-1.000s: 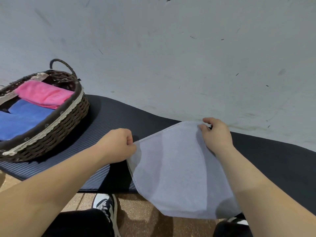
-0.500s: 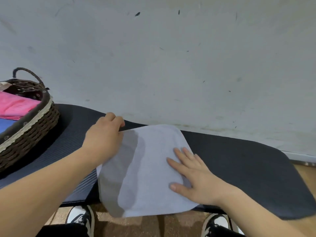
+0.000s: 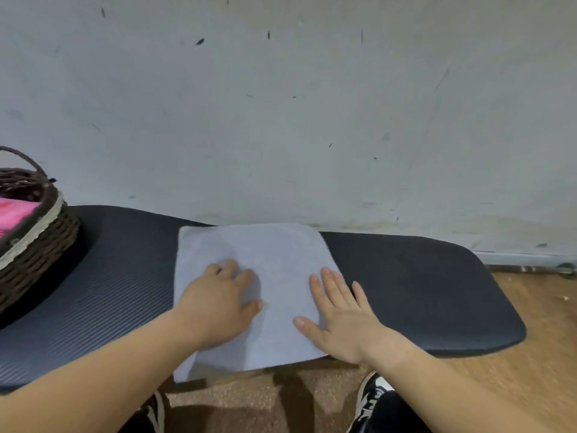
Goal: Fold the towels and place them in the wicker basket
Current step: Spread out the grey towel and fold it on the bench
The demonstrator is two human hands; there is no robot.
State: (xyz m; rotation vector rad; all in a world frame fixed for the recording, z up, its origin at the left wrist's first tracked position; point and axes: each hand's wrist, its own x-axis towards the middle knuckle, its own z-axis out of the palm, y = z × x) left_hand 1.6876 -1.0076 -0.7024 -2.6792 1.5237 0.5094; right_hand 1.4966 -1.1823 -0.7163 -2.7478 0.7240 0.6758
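1. The pale blue-grey cloth towel (image 3: 274, 251) lies spread flat on the dark ribbed foam mat (image 3: 421, 285). Its longer side seems to run from the person toward the scuffed grey wall (image 3: 281, 120), with the far edge at the wall's foot.
2. The towel's near edge overhangs the mat's front, the near left corner drooping lowest.
3. The left hand (image 3: 218, 304) and right hand (image 3: 340, 320) press palm-down on the towel, side by side. Their fingers (image 3: 331, 282) lie released and flat, gripping nothing.
4. The brown wicker basket (image 3: 40, 245) stands on the mat's left end, cut off by the frame. Only a strip of a pink towel (image 3: 15, 210) shows inside it.
5. Both hands cover part of the towel, and its far corners are blurred.
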